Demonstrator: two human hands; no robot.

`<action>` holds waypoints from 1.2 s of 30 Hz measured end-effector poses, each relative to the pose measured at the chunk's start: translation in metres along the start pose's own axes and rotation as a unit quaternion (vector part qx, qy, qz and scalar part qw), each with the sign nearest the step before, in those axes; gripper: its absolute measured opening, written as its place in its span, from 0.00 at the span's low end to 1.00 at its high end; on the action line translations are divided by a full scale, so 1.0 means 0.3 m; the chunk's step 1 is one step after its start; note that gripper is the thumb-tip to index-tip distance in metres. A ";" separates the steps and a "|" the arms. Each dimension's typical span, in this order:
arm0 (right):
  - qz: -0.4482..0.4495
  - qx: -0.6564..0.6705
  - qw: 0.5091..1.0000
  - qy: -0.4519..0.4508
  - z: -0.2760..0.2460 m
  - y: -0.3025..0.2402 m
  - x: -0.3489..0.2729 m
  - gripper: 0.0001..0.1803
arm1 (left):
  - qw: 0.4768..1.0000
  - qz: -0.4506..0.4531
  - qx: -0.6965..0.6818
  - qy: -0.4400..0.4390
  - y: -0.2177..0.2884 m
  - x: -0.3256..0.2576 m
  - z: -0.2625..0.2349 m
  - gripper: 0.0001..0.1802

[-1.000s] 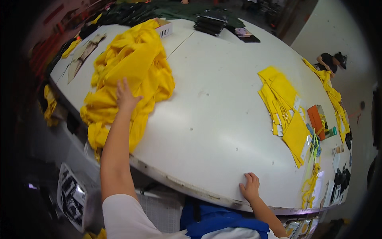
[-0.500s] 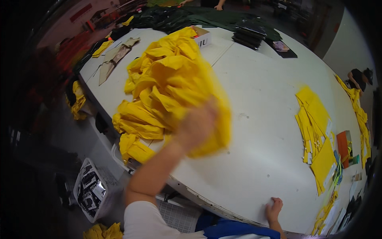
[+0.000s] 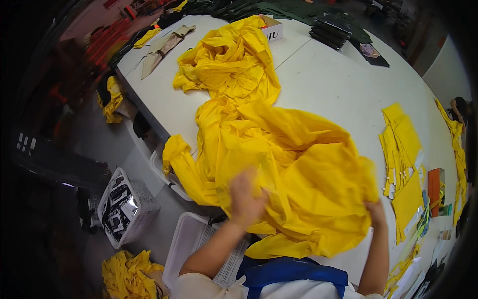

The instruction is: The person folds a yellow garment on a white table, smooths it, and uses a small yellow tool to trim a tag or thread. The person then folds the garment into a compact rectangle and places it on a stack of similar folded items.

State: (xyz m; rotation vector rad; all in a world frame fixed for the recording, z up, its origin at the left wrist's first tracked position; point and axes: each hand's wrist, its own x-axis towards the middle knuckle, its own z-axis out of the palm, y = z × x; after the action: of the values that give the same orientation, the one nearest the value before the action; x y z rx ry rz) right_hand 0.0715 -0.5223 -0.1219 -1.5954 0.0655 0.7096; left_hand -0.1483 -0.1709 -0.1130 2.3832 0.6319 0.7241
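Note:
A large crumpled sheet of thin yellow cloth [image 3: 313, 174], perhaps part of a garment, spreads over the near part of the table and reaches down toward my waist. My right hand [image 3: 377, 213] grips its right edge, with the fingertips partly hidden by the folds. Over the cloth's left portion is my left hand [image 3: 244, 199], smeared by motion, so its fingers do not show clearly. Farther back, a second yellow heap [image 3: 229, 60] lies bunched up and touches the near cloth.
Flat yellow pieces [image 3: 403, 149] lie stacked on the white table [image 3: 323, 79] at right, beside an orange box [image 3: 436, 192]. Dark packets [image 3: 329, 32] and a white box [image 3: 274, 30] stand at the back. Baskets [image 3: 128, 219] and yellow cloth [image 3: 130, 276] are at lower left.
The near yellow cloth has come toward me and spread to the right. My right hand has moved up from the bare table onto its edge. My left hand has drawn back nearer.

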 end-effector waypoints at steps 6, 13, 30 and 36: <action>-0.056 -0.300 0.879 0.368 -0.509 0.080 0.090 0.33 | 0.908 -0.346 -0.233 0.027 -0.443 -0.020 0.061 0.43; -0.285 -0.318 0.901 0.075 0.069 0.039 -0.055 0.38 | 0.783 -0.274 -0.557 -0.043 -0.035 -0.117 0.110 0.34; -0.065 -0.543 0.766 -0.339 0.125 0.005 -0.416 0.18 | 0.831 -0.289 -0.474 0.043 -0.349 -0.179 -0.199 0.19; -0.022 -0.683 0.701 -0.204 0.043 0.123 -0.452 0.18 | 0.915 -0.300 -0.137 -0.230 -0.240 0.068 0.091 0.36</action>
State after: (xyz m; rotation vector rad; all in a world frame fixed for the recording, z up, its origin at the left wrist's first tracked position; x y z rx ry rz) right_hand -0.0588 -0.5657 -0.0900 -2.7477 -1.0760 1.1631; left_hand -0.1356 -0.1170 -0.1701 1.8436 0.9154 -0.0236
